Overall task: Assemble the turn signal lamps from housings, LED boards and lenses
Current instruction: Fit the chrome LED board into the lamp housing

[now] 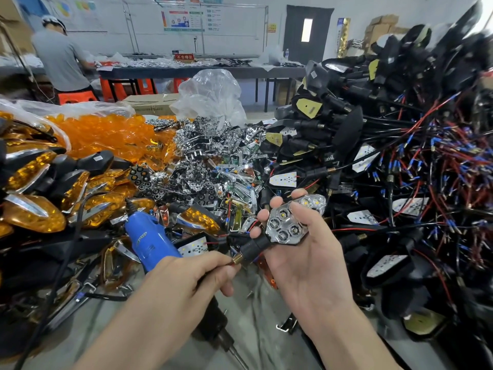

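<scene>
Chrome-faced lamp [288, 222] gripped in right hand [306, 265], left hand [186, 279] pinching stem [237, 259], piles [400, 169] hemming both

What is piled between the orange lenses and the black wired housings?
A heap of chrome reflectors fills that stretch, as the head view shows.

- The left hand [186, 284] is bare.
- The right hand [306, 263] is bare too.
- The left arm [128, 335] is bare right down to the edge of the picture.
- The right arm [354, 340] is bare as well, as far as it shows.
- Both arms look smooth and slim.
- Each wrist is a bit thinner than its hand.
- The fingers [276, 202] are long, with round tips.
- Small bumps of knuckles show on the left hand.
- The right thumb is thick at its base.
- The rest of the person is out of sight, so the clothes cannot be told.
</scene>
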Available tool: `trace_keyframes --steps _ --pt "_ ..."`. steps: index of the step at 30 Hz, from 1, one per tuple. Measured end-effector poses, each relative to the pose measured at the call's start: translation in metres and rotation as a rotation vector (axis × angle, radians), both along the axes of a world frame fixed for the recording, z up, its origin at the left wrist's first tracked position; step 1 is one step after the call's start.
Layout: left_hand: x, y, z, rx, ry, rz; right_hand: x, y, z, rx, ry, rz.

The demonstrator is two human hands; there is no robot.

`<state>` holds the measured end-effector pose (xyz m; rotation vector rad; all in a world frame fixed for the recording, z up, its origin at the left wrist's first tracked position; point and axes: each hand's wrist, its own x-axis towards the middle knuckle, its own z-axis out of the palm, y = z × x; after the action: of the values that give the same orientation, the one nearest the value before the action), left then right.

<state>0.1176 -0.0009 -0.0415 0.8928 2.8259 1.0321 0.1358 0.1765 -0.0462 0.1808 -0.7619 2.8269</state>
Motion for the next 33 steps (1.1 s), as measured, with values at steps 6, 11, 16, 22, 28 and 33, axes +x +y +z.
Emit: trace_keyframes --steps 6,11,16,22,28,33 --pt "-0.001 -0.001 -0.002 0.016 0.009 -0.006 -0.001 -0.001 -0.001 -0.006 -0.014 -0.009" --pt "-0.001 -0.002 -0.005 0.017 0.038 -0.013 -0.001 -0.001 0.0 -0.012 -0.039 -0.041" --pt "0.0 -0.002 -0.003 0.019 0.008 -0.001 -0.003 -0.001 0.001 -0.01 -0.042 -0.062" --pt "0.004 -0.001 0.0 0.037 -0.046 0.02 -0.002 -0.003 0.002 0.029 -0.061 -0.089" --pt "0.01 0.013 0.012 0.29 -0.101 0.023 -0.001 -0.016 0.001 0.134 -0.094 -0.086" --pt "0.008 0.026 0.013 0.4 -0.28 0.02 0.001 -0.024 0.004 0.257 -0.142 -0.012"
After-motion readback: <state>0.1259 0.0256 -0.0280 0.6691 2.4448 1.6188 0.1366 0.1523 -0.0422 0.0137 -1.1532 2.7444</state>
